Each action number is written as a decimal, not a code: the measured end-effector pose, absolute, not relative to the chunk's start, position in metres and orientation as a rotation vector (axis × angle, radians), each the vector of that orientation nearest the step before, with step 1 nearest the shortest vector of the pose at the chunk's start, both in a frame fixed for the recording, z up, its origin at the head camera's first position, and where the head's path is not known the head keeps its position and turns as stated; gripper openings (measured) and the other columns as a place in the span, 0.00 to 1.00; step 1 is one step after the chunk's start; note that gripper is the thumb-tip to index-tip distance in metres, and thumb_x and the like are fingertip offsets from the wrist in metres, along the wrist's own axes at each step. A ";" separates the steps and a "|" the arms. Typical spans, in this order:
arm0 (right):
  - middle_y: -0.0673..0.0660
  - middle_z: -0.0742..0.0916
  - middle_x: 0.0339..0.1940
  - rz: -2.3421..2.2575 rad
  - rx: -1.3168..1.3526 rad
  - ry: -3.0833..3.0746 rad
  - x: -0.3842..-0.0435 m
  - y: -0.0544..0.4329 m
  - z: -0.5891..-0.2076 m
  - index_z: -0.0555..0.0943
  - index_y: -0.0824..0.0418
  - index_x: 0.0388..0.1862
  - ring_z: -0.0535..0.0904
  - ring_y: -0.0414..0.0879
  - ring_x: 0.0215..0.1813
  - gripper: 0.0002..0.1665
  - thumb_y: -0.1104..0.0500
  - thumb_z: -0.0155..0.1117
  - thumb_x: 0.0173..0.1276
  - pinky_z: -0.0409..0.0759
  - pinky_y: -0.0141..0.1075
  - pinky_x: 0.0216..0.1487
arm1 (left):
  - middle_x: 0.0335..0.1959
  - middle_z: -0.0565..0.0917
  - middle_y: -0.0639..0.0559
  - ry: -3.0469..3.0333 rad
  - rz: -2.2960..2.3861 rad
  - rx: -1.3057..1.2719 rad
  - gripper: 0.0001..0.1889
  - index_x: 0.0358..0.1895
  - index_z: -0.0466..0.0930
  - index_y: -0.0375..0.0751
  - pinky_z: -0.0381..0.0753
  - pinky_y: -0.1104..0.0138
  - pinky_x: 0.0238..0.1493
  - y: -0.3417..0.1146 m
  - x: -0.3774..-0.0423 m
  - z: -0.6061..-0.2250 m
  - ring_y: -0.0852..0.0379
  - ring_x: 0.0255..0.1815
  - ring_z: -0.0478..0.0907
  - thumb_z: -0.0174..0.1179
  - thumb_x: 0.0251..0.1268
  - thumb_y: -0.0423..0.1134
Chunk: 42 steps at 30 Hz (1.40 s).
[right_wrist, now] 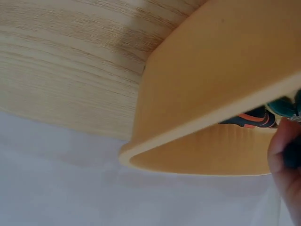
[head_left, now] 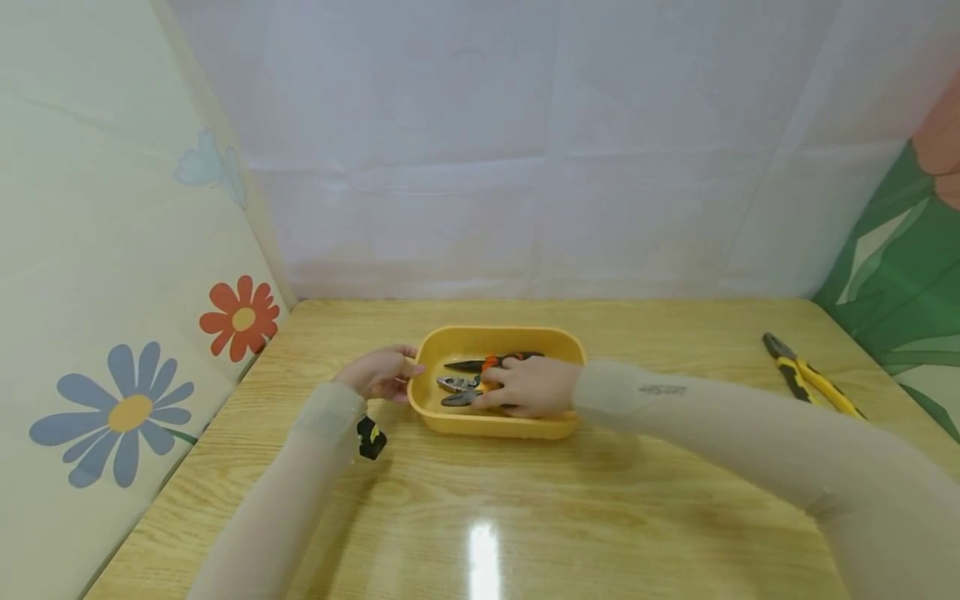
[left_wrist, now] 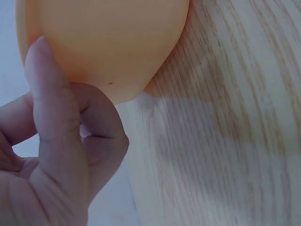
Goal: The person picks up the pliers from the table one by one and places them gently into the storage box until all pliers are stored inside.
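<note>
A yellow plastic basin [head_left: 495, 427] stands on the wooden table with several pliers in it. My left hand [head_left: 381, 372] pinches its left rim; in the left wrist view the thumb [left_wrist: 51, 94] lies on the inside of the wall. My right hand [head_left: 534, 387] reaches into the basin and holds dark-jawed pliers [head_left: 457, 400], its fingers curled at a dark handle [right_wrist: 292, 154]. Beside these lie silver-jawed pliers [head_left: 453, 383] and dark long-nose pliers [head_left: 465, 365] with orange-and-black handles. The right hand hides most of the handles.
Pliers with yellow-and-black handles [head_left: 810, 375] lie on the table at the right. A small black-and-yellow object [head_left: 371, 438] is beside my left wrist. White cloth [head_left: 487, 208] hangs behind the table, and flower-printed panels [head_left: 129, 413] flank it.
</note>
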State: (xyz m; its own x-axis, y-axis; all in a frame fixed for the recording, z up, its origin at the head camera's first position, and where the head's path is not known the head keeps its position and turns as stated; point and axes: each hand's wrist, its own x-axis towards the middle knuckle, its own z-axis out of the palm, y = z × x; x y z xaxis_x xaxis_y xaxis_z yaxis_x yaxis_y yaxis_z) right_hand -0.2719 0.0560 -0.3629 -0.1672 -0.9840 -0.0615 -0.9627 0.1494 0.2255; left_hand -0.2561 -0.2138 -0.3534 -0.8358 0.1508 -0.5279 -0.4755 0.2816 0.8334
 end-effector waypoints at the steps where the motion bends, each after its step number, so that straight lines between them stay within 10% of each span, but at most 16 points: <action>1: 0.56 0.76 0.59 -0.336 1.958 -2.313 -0.272 0.054 -0.364 0.70 0.41 0.70 0.76 0.52 0.49 0.24 0.52 0.53 0.77 0.81 0.40 0.38 | 0.40 0.72 0.41 2.040 1.594 -0.291 0.18 0.65 0.58 0.32 0.81 0.71 0.24 -0.214 -0.256 -0.354 0.55 0.28 0.75 0.46 0.76 0.30; 42: 0.63 0.76 0.61 -0.080 1.875 -2.631 -0.256 0.083 -0.342 0.74 0.57 0.67 0.76 0.56 0.57 0.23 0.55 0.54 0.76 0.78 0.48 0.55 | 0.40 0.72 0.40 2.110 1.565 -0.275 0.16 0.62 0.60 0.32 0.80 0.72 0.25 -0.213 -0.254 -0.354 0.55 0.27 0.75 0.46 0.75 0.29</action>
